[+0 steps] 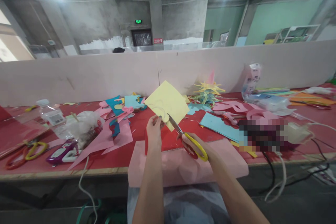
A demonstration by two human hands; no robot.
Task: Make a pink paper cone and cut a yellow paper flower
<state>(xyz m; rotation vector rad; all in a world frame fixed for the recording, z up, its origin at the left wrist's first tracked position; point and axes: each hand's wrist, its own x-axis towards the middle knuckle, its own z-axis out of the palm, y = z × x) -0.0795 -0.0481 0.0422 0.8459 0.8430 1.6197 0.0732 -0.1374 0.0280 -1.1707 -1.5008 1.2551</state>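
My left hand [155,125] pinches the lower left edge of a yellow square of paper [169,98], held up with one corner on top. A curved line shows faintly on the sheet. My right hand [193,143] grips scissors [195,146] with yellow and red handles. Their blades lie at the lower part of the paper, by a partly cut, rounded piece close to my left fingers. Below my hands are a red sheet [168,145] and a larger pink sheet [187,171] that hangs over the table's front edge.
Coloured paper scraps [118,126] lie on the left beside a plastic bottle [52,115] and more scissors [28,154]. Blue sheets [220,127], a stack of cut paper shapes [207,92] and cables [282,175] are on the right. A white partition [105,77] stands behind.
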